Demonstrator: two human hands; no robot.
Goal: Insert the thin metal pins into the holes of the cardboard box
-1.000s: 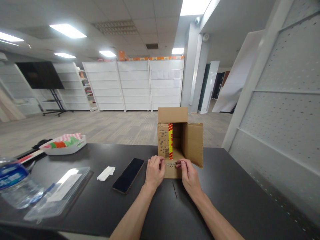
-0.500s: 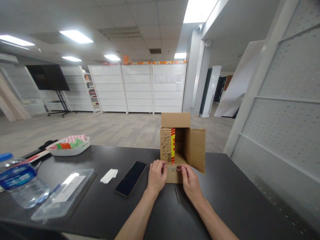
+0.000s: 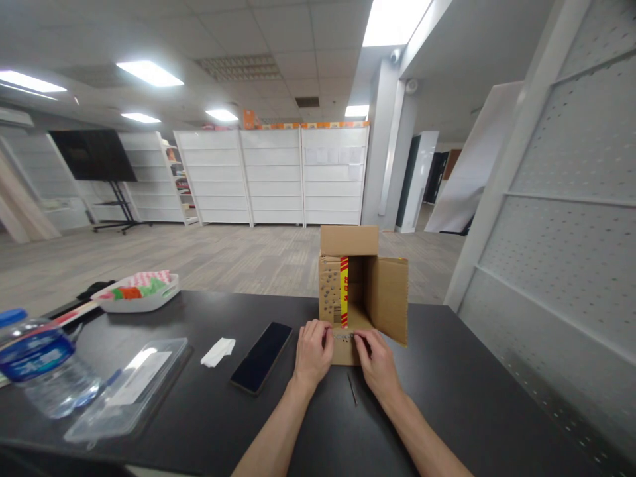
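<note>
A brown cardboard box (image 3: 358, 291) stands on the table with its front flaps folded out. Its left flap has small dark dots and a strip of red and yellow tape (image 3: 344, 291). Across the lower flap (image 3: 344, 356) runs a thin, silvery, chain-like strand (image 3: 342, 336), too small to make out fully. My left hand (image 3: 314, 348) pinches at its left end, fingers closed against the box. At the right end, my right hand (image 3: 376, 356) has its thumb and forefinger pressed together on the strand. A thin dark rod (image 3: 352, 389) lies on the table between my forearms.
Left of my hands lie a black phone (image 3: 262, 358), a folded white tissue (image 3: 217, 352) and a clear plastic case (image 3: 132, 391). Farther left are a water bottle (image 3: 42, 364) and a white basket (image 3: 144, 303) with colourful items. A perforated panel (image 3: 561, 265) rises on the right.
My right hand's fingers have shifted slightly left and closed in along the strand. The left hand keeps its place. The view has tilted a little.
</note>
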